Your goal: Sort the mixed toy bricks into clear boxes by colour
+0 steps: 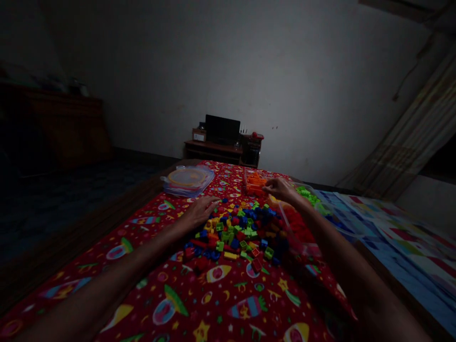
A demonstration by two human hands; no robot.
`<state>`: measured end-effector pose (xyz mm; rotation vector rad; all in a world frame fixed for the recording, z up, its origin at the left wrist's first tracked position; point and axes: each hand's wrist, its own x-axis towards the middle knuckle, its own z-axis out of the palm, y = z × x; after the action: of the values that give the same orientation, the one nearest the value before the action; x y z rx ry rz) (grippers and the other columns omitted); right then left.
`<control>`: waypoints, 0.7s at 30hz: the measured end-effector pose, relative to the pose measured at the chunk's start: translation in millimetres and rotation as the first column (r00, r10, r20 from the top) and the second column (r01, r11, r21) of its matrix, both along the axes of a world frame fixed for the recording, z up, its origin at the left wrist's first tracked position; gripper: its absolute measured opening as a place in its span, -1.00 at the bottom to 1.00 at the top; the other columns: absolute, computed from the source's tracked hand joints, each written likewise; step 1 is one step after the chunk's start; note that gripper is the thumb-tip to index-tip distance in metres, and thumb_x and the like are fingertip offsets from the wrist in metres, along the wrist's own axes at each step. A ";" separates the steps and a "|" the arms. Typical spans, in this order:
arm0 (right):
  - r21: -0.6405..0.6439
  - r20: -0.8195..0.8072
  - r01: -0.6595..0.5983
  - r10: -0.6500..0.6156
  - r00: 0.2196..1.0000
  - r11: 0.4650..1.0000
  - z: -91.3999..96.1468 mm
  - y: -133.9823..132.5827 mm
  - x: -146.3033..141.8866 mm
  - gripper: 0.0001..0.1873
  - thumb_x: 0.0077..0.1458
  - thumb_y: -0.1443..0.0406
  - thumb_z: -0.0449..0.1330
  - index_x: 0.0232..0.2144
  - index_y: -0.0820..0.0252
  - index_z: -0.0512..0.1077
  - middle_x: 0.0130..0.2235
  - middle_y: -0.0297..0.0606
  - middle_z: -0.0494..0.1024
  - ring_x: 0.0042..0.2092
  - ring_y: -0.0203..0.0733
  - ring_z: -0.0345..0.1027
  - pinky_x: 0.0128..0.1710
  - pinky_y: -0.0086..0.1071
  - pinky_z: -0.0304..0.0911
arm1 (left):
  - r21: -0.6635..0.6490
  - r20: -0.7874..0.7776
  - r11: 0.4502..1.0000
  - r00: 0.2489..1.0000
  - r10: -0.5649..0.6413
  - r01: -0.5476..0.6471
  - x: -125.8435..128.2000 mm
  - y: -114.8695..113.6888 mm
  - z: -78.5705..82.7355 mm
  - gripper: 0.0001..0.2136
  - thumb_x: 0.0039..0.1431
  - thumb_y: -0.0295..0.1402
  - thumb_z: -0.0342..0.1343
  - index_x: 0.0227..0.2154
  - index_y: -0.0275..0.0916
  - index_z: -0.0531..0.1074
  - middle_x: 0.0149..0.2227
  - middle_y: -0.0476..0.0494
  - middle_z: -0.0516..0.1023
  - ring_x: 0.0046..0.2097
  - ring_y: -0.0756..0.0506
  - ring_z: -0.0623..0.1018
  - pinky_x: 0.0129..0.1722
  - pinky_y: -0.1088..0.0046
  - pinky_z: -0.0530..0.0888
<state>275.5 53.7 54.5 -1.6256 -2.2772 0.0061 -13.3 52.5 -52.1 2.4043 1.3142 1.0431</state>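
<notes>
A heap of small plastic bricks (239,233) in red, blue, yellow and green lies on a red patterned cloth (199,304). My left hand (200,211) rests flat at the heap's left edge, fingers stretched toward the bricks. My right hand (281,188) reaches farther out to a clear container of orange bricks (255,183); its fingers are curled at the container's right side. What they hold, if anything, is too dark to name. A clear container of red bricks (297,228) sits under my right forearm, and one with green bricks (309,195) is beside that wrist.
A stack of clear lids or trays (187,180) lies at the far left of the cloth. A mat with blue patterns (395,247) lies to the right. A low wooden stand with a dark screen (223,137) is against the far wall. The room is dim.
</notes>
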 end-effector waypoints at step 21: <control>0.009 -0.043 -0.119 0.120 0.992 0.993 -3.9 45.3 -26.7 -0.73 0.03 0.38 0.03 -0.65 0.36 0.37 -0.66 -0.40 0.22 -0.61 -0.48 -0.05 -0.58 -0.50 -0.17 | -0.433 0.377 0.892 0.925 0.049 0.129 -12.3 6.8 -23.8 -0.32 0.08 0.18 -0.22 0.02 -0.25 0.37 0.01 -0.24 0.48 0.05 -0.20 0.45 0.07 0.24 0.34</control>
<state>248.8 98.9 50.6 -1.4691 -2.3349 0.0628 -25.5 59.4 -75.9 1.7715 1.1977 0.9929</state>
